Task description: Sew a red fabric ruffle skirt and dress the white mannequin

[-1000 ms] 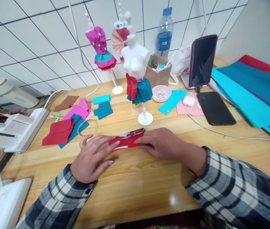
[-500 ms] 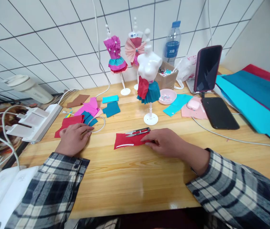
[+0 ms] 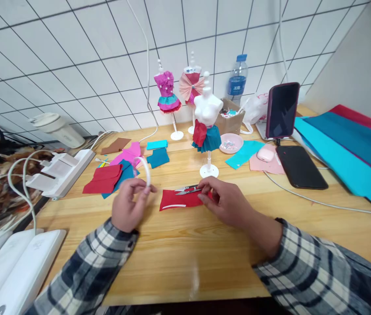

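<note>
In my left hand is a thin white ring, which looks like a narrow roll of tape, pinched between thumb and fingers above the table. A flat red crepe paper piece lies in front of me, with a white strip along its near edge. Over its far edge lie small thread snips, blades pointing left. The fingers of my right hand close round the handle end of the snips, hiding that end and the paper's right part.
Behind the paper stands a small white mannequin in a teal skirt; two dressed ones are farther back. Coloured paper scraps and a power strip lie left. A pink bowl, a black phone and large paper sheets are right.
My left hand has lifted the white ring off the table and moved right, away from the scraps. My right hand has shifted onto the handle end of the snips. The view has tilted up.
</note>
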A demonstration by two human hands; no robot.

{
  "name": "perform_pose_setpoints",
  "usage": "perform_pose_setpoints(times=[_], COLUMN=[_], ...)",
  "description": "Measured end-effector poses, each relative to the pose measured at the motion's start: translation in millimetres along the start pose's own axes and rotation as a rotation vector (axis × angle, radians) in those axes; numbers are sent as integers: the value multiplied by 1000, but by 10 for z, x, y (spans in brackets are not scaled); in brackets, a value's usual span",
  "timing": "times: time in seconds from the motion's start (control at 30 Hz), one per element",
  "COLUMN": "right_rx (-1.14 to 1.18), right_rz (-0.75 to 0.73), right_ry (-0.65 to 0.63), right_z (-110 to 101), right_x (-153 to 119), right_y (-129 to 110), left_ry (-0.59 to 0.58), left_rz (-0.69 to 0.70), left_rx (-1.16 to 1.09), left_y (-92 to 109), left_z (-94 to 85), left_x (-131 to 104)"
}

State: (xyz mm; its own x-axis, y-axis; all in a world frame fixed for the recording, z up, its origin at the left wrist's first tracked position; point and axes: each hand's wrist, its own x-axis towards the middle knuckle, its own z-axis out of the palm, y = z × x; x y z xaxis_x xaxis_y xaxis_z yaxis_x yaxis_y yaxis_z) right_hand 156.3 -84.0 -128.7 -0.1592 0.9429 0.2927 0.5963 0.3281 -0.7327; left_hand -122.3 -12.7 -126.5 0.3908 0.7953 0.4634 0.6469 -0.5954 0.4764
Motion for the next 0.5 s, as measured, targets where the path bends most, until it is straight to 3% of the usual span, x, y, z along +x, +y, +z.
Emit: perform_pose_setpoints(times=[0.1,0.2,0.33,0.5], right_rx=[177,206,130,114], right_rz=[-41,-157,-178,-185], right_ry=[50,118,184,136], right_z=[45,73,52,-9], right_x=[-44,-73,-75,-50], right_y=[-140,-207,-176,-129], left_ry=[-61,-115,-215,-302], left_rz=[-59,-72,-51,10], left_rx=[-356,-480,-598,-600], left_y=[489,802,879,826], left_z=[264,422,441,367], left_x=[-149,-216,-191,-153])
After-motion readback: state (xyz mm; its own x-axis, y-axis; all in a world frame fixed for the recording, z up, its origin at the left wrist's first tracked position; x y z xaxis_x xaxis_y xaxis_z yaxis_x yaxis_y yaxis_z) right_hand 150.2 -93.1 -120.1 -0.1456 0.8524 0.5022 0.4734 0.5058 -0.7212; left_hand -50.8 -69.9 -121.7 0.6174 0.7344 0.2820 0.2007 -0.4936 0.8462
